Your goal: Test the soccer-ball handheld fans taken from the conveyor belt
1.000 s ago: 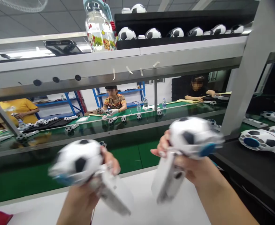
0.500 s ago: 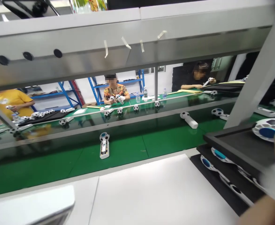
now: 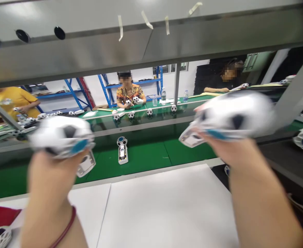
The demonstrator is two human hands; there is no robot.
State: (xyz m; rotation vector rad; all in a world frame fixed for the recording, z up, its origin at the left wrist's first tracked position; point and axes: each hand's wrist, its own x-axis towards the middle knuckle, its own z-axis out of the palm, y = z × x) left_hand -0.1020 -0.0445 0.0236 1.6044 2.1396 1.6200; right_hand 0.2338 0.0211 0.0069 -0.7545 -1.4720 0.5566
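Observation:
My left hand (image 3: 52,168) is closed round a white part with black football patches and a blue disc (image 3: 61,136), raised at the left over the worktop's back edge. At the right, my right hand (image 3: 226,146) grips a similar football-patterned part (image 3: 241,115), blurred by motion. A pale handle piece shows beyond each hand's fingers. Between the hands, an open-faced football-headed device (image 3: 122,151) lies on the green belt (image 3: 151,155). The fingers are largely hidden behind the parts.
White sheets (image 3: 167,203) cover the worktop. Dark trays (image 3: 288,165) with football parts stand at the right. A metal beam (image 3: 89,51) crosses above. Across the belt, several people handle similar parts. A red item (image 3: 0,217) lies at the left.
Both hands have come up into the middle of the view, each holding a football part. The white box-like object at lower left is out of view, and the view has shifted.

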